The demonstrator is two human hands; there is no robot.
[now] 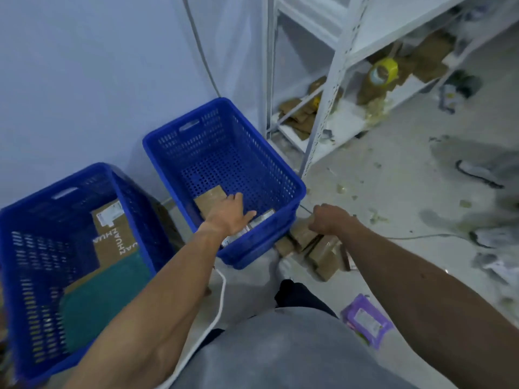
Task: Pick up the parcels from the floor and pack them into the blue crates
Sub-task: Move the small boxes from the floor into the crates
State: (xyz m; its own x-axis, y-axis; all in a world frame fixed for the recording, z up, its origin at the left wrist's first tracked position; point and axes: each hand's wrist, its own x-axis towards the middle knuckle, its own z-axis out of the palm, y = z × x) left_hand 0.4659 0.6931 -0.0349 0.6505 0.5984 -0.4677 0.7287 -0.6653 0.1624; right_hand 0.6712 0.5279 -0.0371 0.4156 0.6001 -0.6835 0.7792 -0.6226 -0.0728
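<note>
Two blue crates stand by the wall. The middle crate [292, 175] holds a few flat brown parcels [210, 199]. My left hand [229, 213] reaches into it and lies flat on them, fingers apart, next to a white-labelled parcel [262, 217]. The left crate [16, 220] holds a cardboard box [112, 237] and a teal parcel [98, 296]. Right of the middle crate, a pile of brown parcels [323, 254] lies on the floor. My right hand [328, 219] is curled into a fist on the top of that pile. A purple parcel [365, 321] lies by my knee.
A white metal shelf rack [334, 80] stands right behind the middle crate, with cardboard scraps and a yellow tape roll [383, 70] on it. A white cable [219, 301] runs along my leg. Grey bags [477, 169] and scraps litter the floor to the right.
</note>
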